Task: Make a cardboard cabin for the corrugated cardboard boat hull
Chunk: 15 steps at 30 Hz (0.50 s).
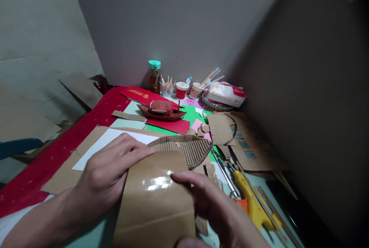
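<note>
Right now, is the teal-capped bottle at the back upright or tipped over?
Upright. The bottle stands by the wall, its teal cap on top and amber contents below, beside the paper cups.
</note>
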Motion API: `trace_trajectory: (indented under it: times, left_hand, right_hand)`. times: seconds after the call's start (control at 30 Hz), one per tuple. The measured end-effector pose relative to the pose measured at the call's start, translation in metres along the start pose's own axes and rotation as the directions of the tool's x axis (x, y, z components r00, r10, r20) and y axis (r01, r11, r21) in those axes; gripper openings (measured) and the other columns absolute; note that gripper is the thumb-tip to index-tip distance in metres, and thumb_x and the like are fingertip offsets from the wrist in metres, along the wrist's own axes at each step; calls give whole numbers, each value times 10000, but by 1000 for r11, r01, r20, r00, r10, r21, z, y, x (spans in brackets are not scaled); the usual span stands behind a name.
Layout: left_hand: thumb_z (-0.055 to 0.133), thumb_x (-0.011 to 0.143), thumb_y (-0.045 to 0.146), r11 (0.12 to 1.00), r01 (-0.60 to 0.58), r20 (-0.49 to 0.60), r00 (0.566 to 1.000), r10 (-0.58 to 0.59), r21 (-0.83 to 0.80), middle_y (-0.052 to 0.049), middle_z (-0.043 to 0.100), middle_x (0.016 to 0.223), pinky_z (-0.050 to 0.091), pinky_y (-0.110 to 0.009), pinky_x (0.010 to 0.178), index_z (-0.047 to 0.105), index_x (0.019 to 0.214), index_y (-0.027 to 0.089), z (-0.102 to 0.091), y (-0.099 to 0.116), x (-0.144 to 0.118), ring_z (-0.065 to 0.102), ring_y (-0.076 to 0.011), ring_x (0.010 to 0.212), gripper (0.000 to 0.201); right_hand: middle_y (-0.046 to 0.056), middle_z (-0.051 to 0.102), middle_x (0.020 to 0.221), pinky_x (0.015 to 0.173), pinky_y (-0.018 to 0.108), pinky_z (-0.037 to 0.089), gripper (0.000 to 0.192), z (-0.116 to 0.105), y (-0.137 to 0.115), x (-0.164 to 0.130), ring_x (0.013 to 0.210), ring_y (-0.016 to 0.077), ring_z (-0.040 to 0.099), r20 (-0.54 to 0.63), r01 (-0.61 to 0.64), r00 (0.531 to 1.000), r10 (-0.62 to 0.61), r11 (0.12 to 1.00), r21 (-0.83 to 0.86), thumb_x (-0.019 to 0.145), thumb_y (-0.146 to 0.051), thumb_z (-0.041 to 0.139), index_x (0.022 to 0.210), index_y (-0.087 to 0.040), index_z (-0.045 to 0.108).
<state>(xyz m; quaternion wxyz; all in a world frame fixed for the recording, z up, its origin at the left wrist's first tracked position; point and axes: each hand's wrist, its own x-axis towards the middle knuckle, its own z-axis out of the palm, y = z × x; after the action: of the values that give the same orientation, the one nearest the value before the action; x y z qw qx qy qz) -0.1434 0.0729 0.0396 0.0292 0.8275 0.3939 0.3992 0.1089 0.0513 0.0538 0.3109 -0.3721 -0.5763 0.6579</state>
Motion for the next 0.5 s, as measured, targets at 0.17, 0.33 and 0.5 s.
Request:
trace_trajectory:
  times: [0.17,0.33,0.5]
  left_hand:
    - [581,812,72,915,334,89,942,-323,-225,-18,781,893,490,-257,738,771,910,176,12,-15,50,686,-166,823,238]
    - [557,821,173,856,408,212,910,-356,-316,4,798,867,527,-227,635,777,920,173,30,-30,74,720,-173,782,241]
    - [524,809,157,876,391,246,912,-328,-282,-24,782,937,530,-282,764,757,945,156,37,-41,74,704,-198,885,271]
  right_hand:
    - [18,657,1161,818,311,527,407,-35,-17,23,1018,209,627,-138,236,946,-294,914,-329,875,-300,745,1256,-389,630]
    - [-2,641,969,755,301,504,444,-53,-10,55,864,179,592,-186,405,833,-520,805,-434,872,-266,760,1285,-314,602]
    - [-1,646,992,756,293,512,433,-45,3,60,798,153,607,-199,373,764,-614,671,-640,901,-193,719,1304,-282,587]
